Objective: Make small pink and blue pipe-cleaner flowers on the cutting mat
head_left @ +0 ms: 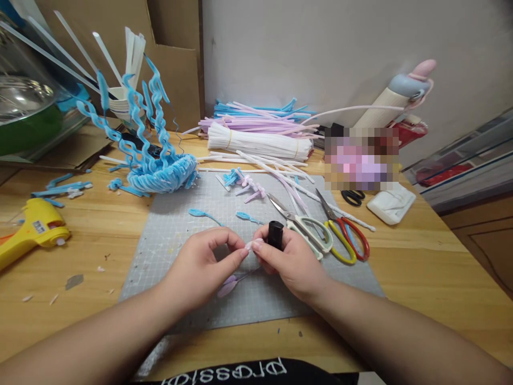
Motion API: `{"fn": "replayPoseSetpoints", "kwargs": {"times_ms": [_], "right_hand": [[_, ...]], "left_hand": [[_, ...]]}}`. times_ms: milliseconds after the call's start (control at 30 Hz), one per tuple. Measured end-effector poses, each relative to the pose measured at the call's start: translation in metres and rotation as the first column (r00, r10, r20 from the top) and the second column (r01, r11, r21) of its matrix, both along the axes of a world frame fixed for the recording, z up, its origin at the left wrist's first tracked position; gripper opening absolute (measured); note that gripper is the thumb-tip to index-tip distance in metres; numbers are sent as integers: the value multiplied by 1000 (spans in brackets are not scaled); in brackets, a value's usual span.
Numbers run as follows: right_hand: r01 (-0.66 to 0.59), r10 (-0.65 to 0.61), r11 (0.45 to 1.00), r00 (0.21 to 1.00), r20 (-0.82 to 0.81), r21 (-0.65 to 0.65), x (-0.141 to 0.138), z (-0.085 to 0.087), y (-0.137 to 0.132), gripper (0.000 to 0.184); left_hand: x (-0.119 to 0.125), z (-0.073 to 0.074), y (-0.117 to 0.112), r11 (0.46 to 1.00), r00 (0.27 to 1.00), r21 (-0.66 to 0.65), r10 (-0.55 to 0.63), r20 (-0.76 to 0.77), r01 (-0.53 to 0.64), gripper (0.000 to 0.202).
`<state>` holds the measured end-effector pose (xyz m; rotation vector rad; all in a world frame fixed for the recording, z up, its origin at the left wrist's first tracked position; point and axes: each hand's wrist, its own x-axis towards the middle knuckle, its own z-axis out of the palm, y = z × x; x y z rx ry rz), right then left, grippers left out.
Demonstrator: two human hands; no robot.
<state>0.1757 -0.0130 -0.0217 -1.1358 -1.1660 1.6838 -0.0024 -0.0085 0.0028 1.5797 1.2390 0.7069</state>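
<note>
The fingers (237, 254) of the left hand (200, 270) are pressing together, pinching one end of a short pink pipe-cleaner piece (253, 244). The right hand (294, 264) is meeting it from the other side, its thumb and forefinger closing on the same piece, while a black cylinder (276, 234) is standing upright in that hand's grip. The piece is being held just above the grey cutting mat (176, 224), near its middle. A pink looped stem (227, 289) is lying on the mat below the left hand; whether it is joining the pinched piece cannot be told.

Just to the right of the right hand, pale-handled scissors (305, 229) and red-and-yellow scissors (345, 239) are lying side by side, blades pointing away. Two small blue loops (202, 214) are resting on the mat beyond the hands. At the mat's far left corner a blue pipe-cleaner structure (160, 171) is standing with curled strands rising from it. A white pipe-cleaner bundle (260, 143) is lying further back by the wall. A yellow glue gun (34, 230) is sitting well apart on the left of the wooden counter (420, 278)
</note>
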Motion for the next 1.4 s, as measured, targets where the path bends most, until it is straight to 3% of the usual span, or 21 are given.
{"fn": "replayPoseSetpoints", "kwargs": {"times_ms": [133,200,467,667,867,1167,1400], "right_hand": [[-1,2,1000,999,-41,18,0,0,0,23],[-11,11,1000,997,-70,2,0,-1,0,23],[21,-19,999,999,-32,50,-2,-1,0,20],[32,-31,996,999,-10,81,-4,1,0,16],[4,-15,986,998,64,166,-3,4,-1,12],[-56,55,991,998,13,125,0,1,2,12],[-60,65,995,996,-61,79,0,-7,0,18]], "left_hand": [[-2,-3,1,973,993,-228,0,122,28,23],[-3,-7,1,959,983,-281,23,182,29,23],[0,-4,-1,944,980,-325,115,160,-58,26],[1,0,-2,965,985,-252,113,131,-77,28],[-1,-4,0,923,953,-385,124,275,-9,29],[-1,-6,-2,862,921,-501,134,365,73,34],[-2,-1,-2,911,965,-406,39,261,73,30]]}}
